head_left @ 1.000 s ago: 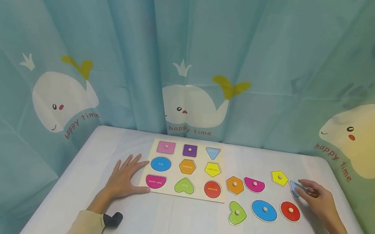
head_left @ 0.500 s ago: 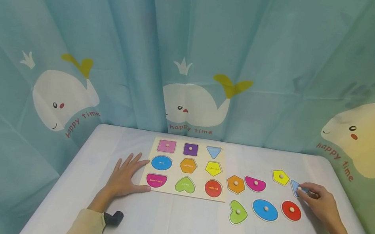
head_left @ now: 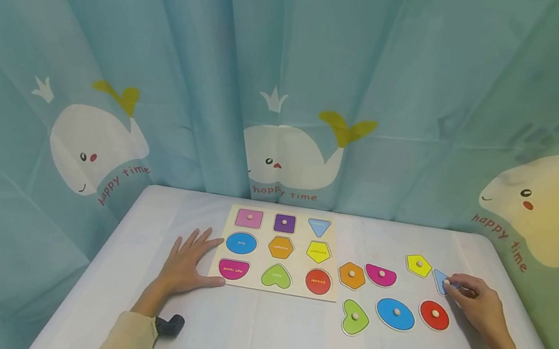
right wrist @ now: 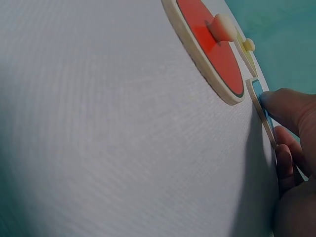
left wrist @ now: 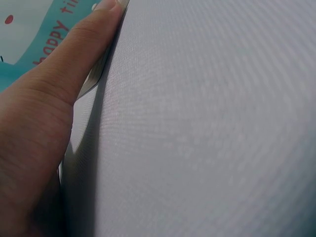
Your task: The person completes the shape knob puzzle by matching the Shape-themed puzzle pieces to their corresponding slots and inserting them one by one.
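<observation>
My right hand (head_left: 478, 304) is at the right of the table, thumb and fingertips pinching the knob of a light-blue triangle puzzle piece (head_left: 439, 278). In the right wrist view the triangle piece (right wrist: 256, 89) lies close over the cloth, partly hidden by the thumb. My left hand (head_left: 185, 267) is spread flat, with thumb and fingertips at the left edge of a cream shape puzzle board (head_left: 258, 260). A knobbed pink rectangle (head_left: 248, 222) and purple square (head_left: 284, 227) sit in its far row. The other printed recesses, including a blue triangle recess (head_left: 318, 226), show no knobs.
Loose knobbed pieces lie right of the board: orange hexagon (head_left: 347, 279), magenta half round (head_left: 378, 280), yellow pentagon (head_left: 414, 266), green heart (head_left: 351, 326), blue oval (head_left: 395, 321) and red circle (head_left: 433, 322). A curtain (head_left: 208, 69) hangs behind the white-covered table (head_left: 262, 339).
My right hand's fingers have closed in on the triangle's knob, from reaching over the piece to pinching it. The left hand stays at the board's edge. The head view has shifted slightly.
</observation>
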### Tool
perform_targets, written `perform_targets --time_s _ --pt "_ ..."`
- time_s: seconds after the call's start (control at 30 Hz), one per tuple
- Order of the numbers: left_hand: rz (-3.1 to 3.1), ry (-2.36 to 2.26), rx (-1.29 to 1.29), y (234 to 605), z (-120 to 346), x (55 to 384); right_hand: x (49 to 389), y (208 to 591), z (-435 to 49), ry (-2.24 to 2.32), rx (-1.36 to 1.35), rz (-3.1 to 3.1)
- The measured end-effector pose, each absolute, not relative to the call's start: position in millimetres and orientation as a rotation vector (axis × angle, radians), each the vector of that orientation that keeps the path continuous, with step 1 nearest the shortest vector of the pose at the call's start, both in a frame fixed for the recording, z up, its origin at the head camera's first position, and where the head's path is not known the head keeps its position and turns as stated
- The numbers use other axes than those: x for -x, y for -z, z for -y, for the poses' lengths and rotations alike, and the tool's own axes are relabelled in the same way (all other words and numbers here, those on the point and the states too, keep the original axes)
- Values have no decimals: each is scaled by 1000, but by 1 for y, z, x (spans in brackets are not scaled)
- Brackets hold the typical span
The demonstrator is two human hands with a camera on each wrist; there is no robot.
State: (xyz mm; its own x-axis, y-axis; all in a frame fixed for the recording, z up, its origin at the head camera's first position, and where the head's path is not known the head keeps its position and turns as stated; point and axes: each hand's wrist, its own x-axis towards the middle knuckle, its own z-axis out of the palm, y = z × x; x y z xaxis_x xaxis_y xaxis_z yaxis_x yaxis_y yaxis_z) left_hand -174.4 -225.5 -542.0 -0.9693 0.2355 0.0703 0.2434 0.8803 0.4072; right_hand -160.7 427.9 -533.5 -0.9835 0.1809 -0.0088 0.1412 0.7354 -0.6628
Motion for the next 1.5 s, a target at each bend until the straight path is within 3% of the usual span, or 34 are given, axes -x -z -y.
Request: perform_targets --time_s 0.53,1.03,1.5 --pt "3075 681 389 535 225 174 162 530 -421 -1008 263 2864" --pt "3079 730 419 530 225 171 180 492 -429 -936 102 2923" --pt "3093 710 411 535 226 174 210 466 -384 -958 -104 2858"
